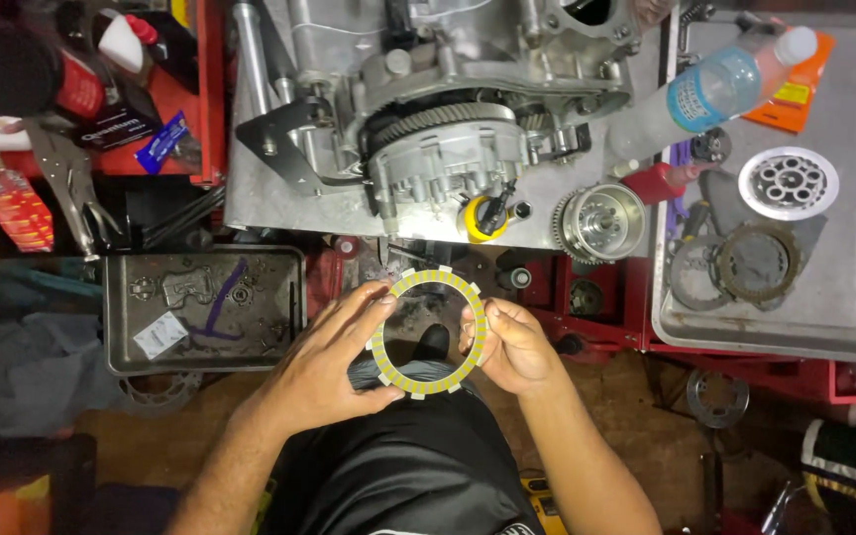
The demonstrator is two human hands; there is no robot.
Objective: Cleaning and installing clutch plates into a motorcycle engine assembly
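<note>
We hold one yellow-edged toothed ring (428,333) over our lap, left hand (334,362) and right hand (509,347) both grasping its rim, just below the engine (448,139) on the worktop (250,188), apparently checking it; refitting wants square alignment.
</note>
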